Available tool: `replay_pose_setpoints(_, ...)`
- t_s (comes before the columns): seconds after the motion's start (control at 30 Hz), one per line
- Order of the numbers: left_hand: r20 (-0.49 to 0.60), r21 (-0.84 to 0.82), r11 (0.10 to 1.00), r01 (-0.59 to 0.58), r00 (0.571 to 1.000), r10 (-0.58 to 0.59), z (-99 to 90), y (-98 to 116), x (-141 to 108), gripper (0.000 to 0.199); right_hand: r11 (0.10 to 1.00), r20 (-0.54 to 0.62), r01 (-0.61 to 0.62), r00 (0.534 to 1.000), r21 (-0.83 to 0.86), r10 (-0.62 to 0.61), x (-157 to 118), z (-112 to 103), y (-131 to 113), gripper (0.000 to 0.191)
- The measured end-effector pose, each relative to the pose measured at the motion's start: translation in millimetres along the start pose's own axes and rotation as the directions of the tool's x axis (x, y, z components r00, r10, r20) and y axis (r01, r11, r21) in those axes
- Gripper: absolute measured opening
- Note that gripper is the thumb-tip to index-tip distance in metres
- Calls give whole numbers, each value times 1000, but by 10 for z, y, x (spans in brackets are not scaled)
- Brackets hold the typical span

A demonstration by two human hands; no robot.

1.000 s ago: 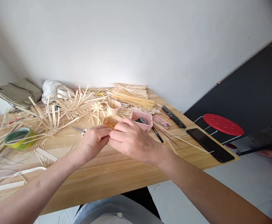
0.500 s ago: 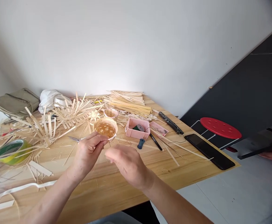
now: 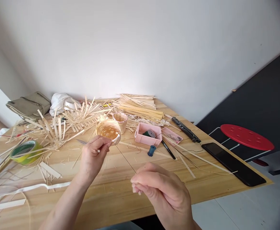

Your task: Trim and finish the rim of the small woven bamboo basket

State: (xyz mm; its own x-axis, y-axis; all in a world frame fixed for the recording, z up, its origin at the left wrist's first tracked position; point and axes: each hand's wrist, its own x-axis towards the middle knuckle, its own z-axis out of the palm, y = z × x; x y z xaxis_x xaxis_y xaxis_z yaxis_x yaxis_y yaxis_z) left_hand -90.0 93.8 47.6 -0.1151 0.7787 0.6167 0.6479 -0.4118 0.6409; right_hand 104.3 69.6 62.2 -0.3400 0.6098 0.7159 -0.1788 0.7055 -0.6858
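One roll of tape (image 3: 22, 160) stands at the far left, beside loose wooden strips (image 3: 55, 127). Next comes the left hand (image 3: 93, 158), thumb and fingers clamped on the near rim of a small basket (image 3: 108, 130), which is lifted toward the middle of the table (image 3: 120, 204) and tilted so that its inside shows. Just behind it stands a woven cup (image 3: 123, 123). From the rim a dark thread (image 3: 126, 159) runs straight down to the right hand (image 3: 164, 193), whose fingertips are together on its end; whether they also hold a needle I cannot tell. Beyond the thread are a pink box (image 3: 146, 139) and a blue spool (image 3: 151, 151), then a phone (image 3: 233, 163). The step in hand looks like drawing thread through the rim; the next move seems to call for a steady left pinch and an even, gentle pull.
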Motion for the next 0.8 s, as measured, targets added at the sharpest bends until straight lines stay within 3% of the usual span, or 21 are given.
replay_pose_setpoints(0.2, 40, -301, 924, 238, 971, -237, 27, 50, 16, 9, 970, -73, -66, 996, -234, 50, 153, 62, 84, 19)
replay_pose_setpoints(0.3, 87, -437, 838, 328, 942, -324, 38, 104, 13, 10, 894, -92, -18, 995, -447, -26, 259, 108, 201, 18)
replay_pose_setpoints(0.47, 114, -548, 757, 356, 928, -354, 66, 140, -10, 12, 746, -7, 31, 999, -665, -47, 342, 187, 300, 24)
replay_pose_setpoints(0.6, 126, -568, 732, 376, 919, -375, 82, 121, -25, 10, 719, 17, 45, 999, -694, -46, 333, 208, 317, 25)
replay_pose_setpoints(0.8, 129, -563, 732, 384, 916, -381, 69, 127, -47, 9, 659, 5, 112, 987, -744, -162, 312, 212, 351, 28)
